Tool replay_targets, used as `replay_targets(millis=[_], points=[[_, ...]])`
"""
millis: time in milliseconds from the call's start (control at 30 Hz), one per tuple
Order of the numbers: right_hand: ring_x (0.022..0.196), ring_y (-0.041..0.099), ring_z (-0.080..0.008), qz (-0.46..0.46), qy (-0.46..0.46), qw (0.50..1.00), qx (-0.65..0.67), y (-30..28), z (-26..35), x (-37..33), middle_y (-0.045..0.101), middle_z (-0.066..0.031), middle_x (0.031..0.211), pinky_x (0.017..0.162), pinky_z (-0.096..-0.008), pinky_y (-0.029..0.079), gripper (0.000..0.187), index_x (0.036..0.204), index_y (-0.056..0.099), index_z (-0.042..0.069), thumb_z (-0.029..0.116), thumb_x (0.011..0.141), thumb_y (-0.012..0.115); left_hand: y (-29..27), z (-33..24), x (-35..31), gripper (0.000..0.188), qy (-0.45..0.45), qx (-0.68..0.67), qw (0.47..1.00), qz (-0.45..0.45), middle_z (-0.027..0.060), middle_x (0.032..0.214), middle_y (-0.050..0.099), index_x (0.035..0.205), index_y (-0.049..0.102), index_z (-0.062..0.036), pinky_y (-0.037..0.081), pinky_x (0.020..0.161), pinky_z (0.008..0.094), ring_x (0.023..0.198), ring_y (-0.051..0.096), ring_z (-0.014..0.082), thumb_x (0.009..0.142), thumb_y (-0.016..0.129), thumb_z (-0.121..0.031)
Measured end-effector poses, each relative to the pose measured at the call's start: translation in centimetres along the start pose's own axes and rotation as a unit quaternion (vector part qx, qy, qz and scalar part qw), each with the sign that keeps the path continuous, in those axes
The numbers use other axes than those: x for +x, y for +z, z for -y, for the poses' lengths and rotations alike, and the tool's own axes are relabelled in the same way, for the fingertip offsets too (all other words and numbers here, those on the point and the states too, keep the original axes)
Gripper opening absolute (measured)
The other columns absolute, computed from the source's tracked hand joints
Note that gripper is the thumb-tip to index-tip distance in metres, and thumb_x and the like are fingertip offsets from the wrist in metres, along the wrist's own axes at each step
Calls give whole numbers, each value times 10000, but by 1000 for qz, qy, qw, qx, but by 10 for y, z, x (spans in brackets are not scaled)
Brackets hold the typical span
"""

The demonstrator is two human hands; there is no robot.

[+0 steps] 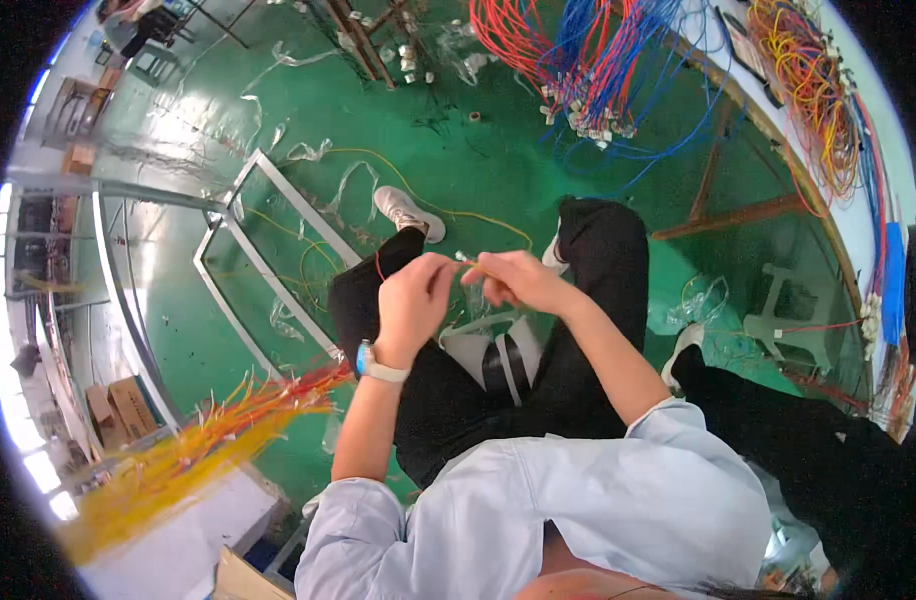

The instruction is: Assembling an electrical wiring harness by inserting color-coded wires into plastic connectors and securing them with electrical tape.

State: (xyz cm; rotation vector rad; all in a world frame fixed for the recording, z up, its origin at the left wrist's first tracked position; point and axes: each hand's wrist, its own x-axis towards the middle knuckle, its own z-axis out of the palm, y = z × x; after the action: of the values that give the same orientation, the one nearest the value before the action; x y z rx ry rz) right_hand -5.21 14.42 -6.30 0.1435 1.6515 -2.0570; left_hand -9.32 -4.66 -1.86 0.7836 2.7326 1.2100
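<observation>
Above my lap both hands come together at the fingertips. My left hand, with a watch on its wrist, is closed in a pinch. My right hand pinches from the other side. A small white connector pokes up between the fingertips, on a thin wire whose end is mostly hidden by my fingers. A short piece of red wire shows beside my left hand. A long yellow wire runs from near my right hand across the floor to the far left.
At the left, a bundle of yellow and red wires lies beside a metal frame. Red and blue wires with white connectors hang from a table at the far right. A grey stool and another person's dark-clothed leg are on my right.
</observation>
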Motion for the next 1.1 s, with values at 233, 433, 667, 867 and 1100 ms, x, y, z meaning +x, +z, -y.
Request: replay_targets(millis=[233, 433, 667, 867, 1100], points=[[632, 425, -28, -107, -47, 962, 248, -56, -8, 61, 435, 60, 706, 564, -185, 352, 245, 1007, 569, 32, 264, 955, 511, 63, 21, 68, 77, 158, 91, 983, 13, 49, 740, 563, 860, 602, -103, 475, 521, 348, 661, 597, 219, 796, 629, -135], [597, 441, -127, -127, -37, 867, 480, -135, -37, 83, 387, 42, 625, 719, -303, 459, 202, 873, 527, 129, 305, 960, 480, 136, 198, 222, 259, -149, -257, 949, -110, 37, 789, 623, 934, 636, 33, 446, 633, 245, 724, 550, 109, 948, 501, -188], [449, 227, -46, -83, 136, 871, 465, -111, -22, 97, 223, 84, 547, 435, -230, 214, 231, 805, 466, 130, 283, 975, 440, 185, 395, 407, 581, -255, -219, 912, -236, 122, 1036, 600, 1311, 391, -16, 475, 801, 333, 919, 572, 260, 767, 596, -26], [454, 235, -43, -174, 72, 833, 520, -146, -13, 87, 218, 83, 554, 449, -222, 214, 205, 834, 470, 122, 263, 979, 431, 225, 396, 428, 244, -83, 23, 995, -59, 269, 1022, 575, 1069, 539, -83, 452, 756, 509, 906, 538, 453, 843, 574, -171], [495, 274, -50, -56, 20, 928, 368, -68, 11, 112, 272, 78, 588, 477, -215, 280, 194, 904, 552, 75, 235, 968, 465, 125, 483, 114, 385, -274, 354, 886, 117, 229, 841, 639, 943, 565, -34, 480, 657, 517, 796, 610, 426, 913, 438, -397]])
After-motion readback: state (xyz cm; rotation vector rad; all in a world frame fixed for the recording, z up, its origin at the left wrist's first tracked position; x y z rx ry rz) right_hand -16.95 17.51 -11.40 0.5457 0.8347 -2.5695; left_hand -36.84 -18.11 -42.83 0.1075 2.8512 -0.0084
